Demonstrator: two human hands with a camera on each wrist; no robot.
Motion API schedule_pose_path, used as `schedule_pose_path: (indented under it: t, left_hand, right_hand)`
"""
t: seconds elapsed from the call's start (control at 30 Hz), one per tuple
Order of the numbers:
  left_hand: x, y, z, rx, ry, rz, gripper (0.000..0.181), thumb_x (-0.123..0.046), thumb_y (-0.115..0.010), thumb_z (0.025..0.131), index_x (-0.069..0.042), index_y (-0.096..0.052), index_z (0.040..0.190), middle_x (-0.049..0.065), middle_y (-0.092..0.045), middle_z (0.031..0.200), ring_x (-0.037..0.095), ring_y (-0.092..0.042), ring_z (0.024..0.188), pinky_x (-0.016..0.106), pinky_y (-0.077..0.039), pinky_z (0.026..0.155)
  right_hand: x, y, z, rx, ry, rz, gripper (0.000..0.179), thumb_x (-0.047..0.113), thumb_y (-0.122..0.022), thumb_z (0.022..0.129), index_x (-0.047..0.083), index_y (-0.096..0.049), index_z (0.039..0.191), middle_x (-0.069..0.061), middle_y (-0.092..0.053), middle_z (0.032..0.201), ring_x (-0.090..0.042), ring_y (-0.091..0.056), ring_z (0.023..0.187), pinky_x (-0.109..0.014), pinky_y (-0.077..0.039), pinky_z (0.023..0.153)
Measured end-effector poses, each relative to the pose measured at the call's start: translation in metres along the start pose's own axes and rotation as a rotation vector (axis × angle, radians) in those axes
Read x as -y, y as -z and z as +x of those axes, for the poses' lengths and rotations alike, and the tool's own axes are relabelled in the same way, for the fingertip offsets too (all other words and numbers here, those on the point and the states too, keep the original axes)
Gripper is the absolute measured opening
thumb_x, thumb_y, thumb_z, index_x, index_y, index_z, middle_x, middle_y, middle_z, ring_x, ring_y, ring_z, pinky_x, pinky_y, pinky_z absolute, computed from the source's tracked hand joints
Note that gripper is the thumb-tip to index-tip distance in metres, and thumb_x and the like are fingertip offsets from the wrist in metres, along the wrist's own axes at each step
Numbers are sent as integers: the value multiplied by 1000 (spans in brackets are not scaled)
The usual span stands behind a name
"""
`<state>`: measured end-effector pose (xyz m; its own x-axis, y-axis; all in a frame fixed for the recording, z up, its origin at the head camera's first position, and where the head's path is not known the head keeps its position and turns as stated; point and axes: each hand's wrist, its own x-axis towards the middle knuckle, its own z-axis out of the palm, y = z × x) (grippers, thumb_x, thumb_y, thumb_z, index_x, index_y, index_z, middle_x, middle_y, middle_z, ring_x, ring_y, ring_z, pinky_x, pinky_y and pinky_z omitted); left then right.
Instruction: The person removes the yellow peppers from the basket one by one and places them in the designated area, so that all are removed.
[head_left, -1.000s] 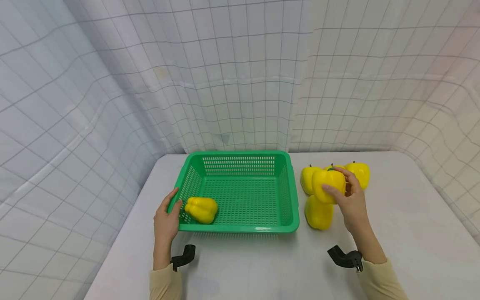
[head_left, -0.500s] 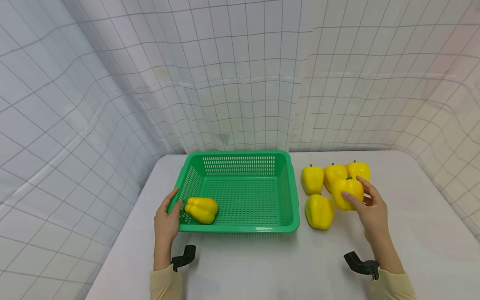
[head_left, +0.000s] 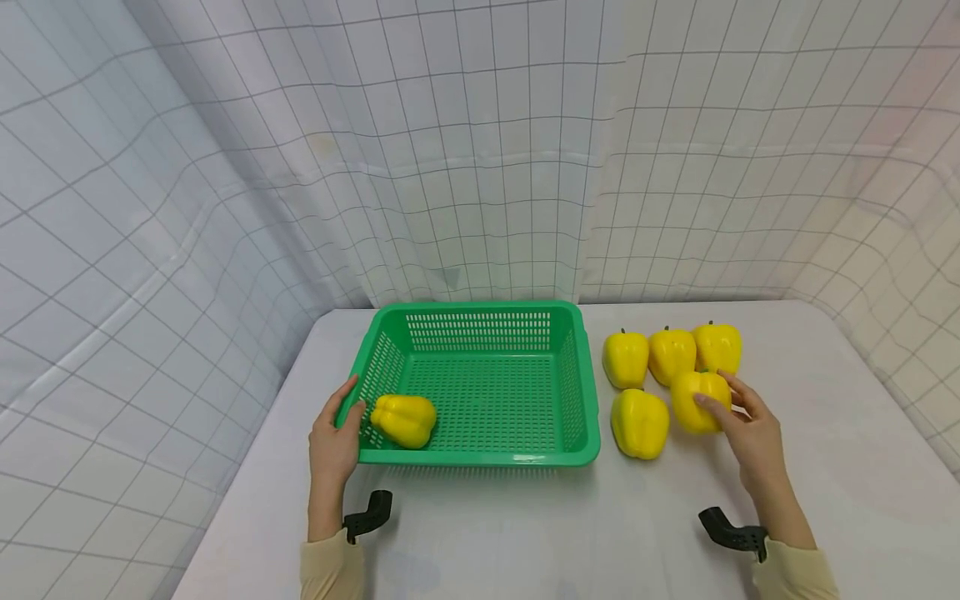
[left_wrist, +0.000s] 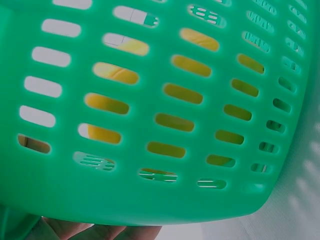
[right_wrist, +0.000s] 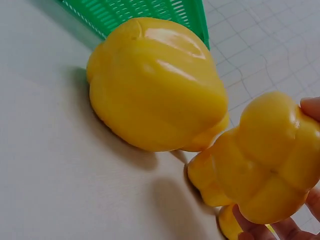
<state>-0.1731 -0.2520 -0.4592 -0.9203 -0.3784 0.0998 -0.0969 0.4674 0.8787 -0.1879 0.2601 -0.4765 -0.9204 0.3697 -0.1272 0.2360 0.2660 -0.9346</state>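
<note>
In the head view my left hand (head_left: 333, 437) grips the left rim of a green plastic basket (head_left: 480, 457). Its fingertips (left_wrist: 105, 232) show past the basket's edge in the left wrist view. One yellow bell pepper (head_left: 403, 420) lies on its side in the basket's front left corner. My right hand (head_left: 753, 429) holds another yellow bell pepper (head_left: 699, 403) by its right side, stem up. From the right wrist its lobed underside (right_wrist: 272, 167) shows, seemingly just off the table. A yellow bell pepper (head_left: 640, 423) stands close to its left.
Behind the held pepper, a row of yellow bell peppers (head_left: 671, 357) stands upright on the white table (head_left: 525, 533), right of the basket. White grid-patterned curtains (head_left: 480, 167) enclose the table's back and sides. A black camera mount (head_left: 367, 514) sits on each wrist.
My right hand has carried the held pepper rightward and toward me, then lower, away from the row of peppers. The left hand and the basket have stayed in place.
</note>
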Motion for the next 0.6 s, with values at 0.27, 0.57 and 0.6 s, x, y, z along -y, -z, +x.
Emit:
schedule_pose_path:
  t: [0.27,0.57,0.6]
  left_hand:
    - [-1,0,0,8,-3,4,44,-36,-47,99,-26,-47,142,8,-39,146,31,-43,121,50,-36,89]
    - [-1,1,0,5,-6,-7,44,-34,-48,99,-25,-47,142,8,-39,146,31,-41,124,51,-35,91]
    - [-1,1,0,5,-5,-4,44,-34,-48,99,-25,-47,142,8,-39,146,31,-41,123,50,-35,91]
  right_hand:
    - [-13,1,2,43,-88,70,78,47,-66,86,11,-34,148,-5,-38,123,-17,-37,100,-10,-40,71]
    - [-21,0,5,60,-69,0,78,49,-65,86,10,-37,146,-3,-43,112,-12,-42,87,-18,-42,67]
    - [-21,0,5,65,-68,-11,78,50,-65,86,9,-37,146,-4,-42,113,-12,-42,86,-19,-42,66]
